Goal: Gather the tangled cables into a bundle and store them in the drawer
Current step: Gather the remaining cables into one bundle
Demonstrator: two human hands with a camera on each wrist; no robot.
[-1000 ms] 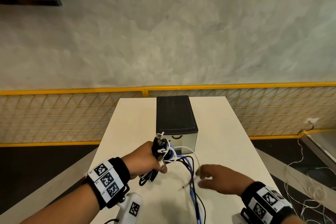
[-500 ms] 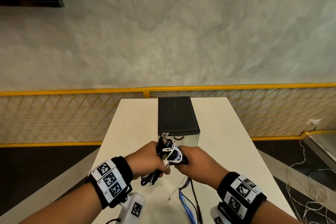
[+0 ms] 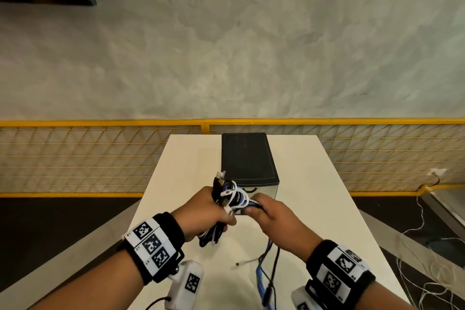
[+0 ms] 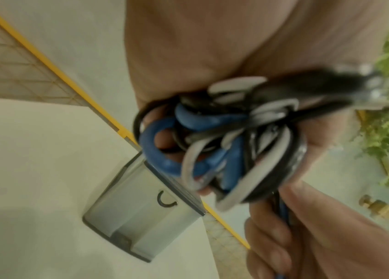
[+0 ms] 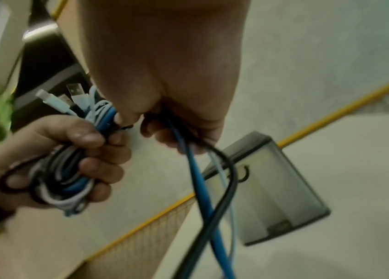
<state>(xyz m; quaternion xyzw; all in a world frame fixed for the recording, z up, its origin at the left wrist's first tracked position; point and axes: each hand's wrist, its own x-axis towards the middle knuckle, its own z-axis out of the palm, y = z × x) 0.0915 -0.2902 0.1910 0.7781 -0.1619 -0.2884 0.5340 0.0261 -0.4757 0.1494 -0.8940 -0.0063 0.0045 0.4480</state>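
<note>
Your left hand (image 3: 203,211) curls its fingers around the coiled cable bundle (image 3: 230,199) above the tabletop's (image 3: 314,184) middle, just before the drawer unit (image 3: 249,158) — your right hand (image 3: 274,219) pinches the trailing strands (image 5: 203,188).

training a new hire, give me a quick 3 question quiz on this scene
1. True or false: the drawer is shut.
2. Which hand grips the coiled bundle? A) left hand B) right hand C) neither
3. Fill in: the right hand holds a blue, a black and a ____ loose cable.

Key: 1 true; 2 A; 3 white. The loose tails trail down onto the table, so the bundle is not finished.
</note>
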